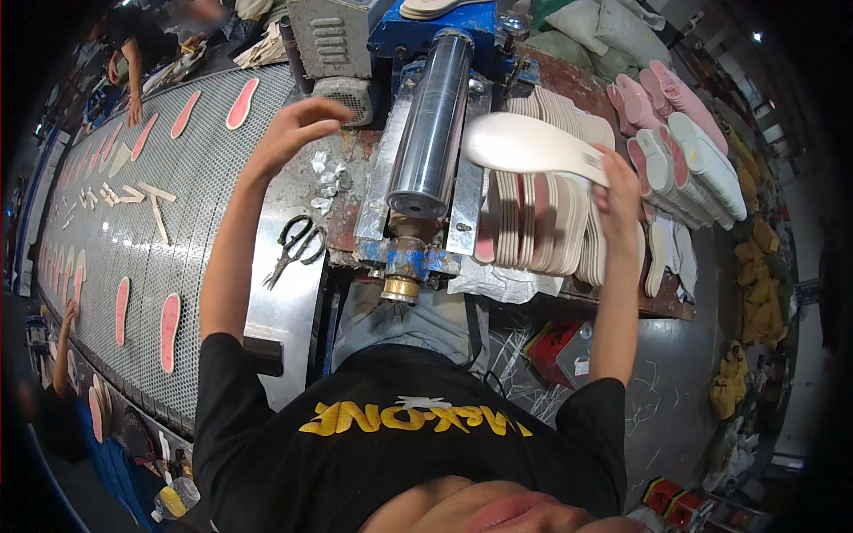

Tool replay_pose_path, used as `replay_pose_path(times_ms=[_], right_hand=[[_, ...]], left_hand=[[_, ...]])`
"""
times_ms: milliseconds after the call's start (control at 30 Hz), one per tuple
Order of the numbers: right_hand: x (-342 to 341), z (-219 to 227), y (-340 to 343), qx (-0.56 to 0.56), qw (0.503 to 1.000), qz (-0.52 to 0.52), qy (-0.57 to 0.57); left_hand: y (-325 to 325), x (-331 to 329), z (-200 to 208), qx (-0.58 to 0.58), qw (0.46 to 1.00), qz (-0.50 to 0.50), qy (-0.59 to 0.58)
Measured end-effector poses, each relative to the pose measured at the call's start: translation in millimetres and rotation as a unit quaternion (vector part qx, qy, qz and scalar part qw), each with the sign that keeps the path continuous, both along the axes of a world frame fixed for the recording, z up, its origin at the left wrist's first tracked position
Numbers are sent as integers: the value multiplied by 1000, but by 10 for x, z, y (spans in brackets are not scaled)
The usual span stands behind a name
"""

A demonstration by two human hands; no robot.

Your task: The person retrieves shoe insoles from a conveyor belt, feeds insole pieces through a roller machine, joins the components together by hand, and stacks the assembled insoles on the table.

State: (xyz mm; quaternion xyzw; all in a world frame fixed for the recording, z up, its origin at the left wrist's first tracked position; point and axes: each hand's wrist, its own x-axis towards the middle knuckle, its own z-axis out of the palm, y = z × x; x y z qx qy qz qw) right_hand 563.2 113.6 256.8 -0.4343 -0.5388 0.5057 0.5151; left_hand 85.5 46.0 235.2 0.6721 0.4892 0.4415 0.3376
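My right hand (617, 194) grips one end of a cream-white insole (524, 144). Its rounded far end reaches left to the polished steel roller (431, 124); I cannot tell whether the two touch. Under that insole, rows of stacked insoles (542, 218), cream with some pink faces, stand on edge beside the roller. On the roller's other side my left hand (306, 126) hangs in the air, fingers stretched out and holding nothing. The roller sits in a blue and bare-metal machine frame (384, 35).
Left, a mesh conveyor (213, 169) carries pink insoles and light strips; co-workers' hands (133, 108) reach over it. Black-handled scissors (298, 244) lie on a metal plate near my left forearm. White and pink insole stacks (702, 169) stand far right. Scraps litter the floor (657, 382).
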Motion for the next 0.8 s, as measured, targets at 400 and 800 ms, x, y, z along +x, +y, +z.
replay_pose_path(times_ms=[400, 800], right_hand=[[-1103, 37, -800, 9, 981, 188, -38], [-581, -522, -754, 11, 992, 88, -91]], left_hand=[[86, 317, 447, 172, 935, -128, 281], [-736, -424, -936, -188, 894, -30, -406]])
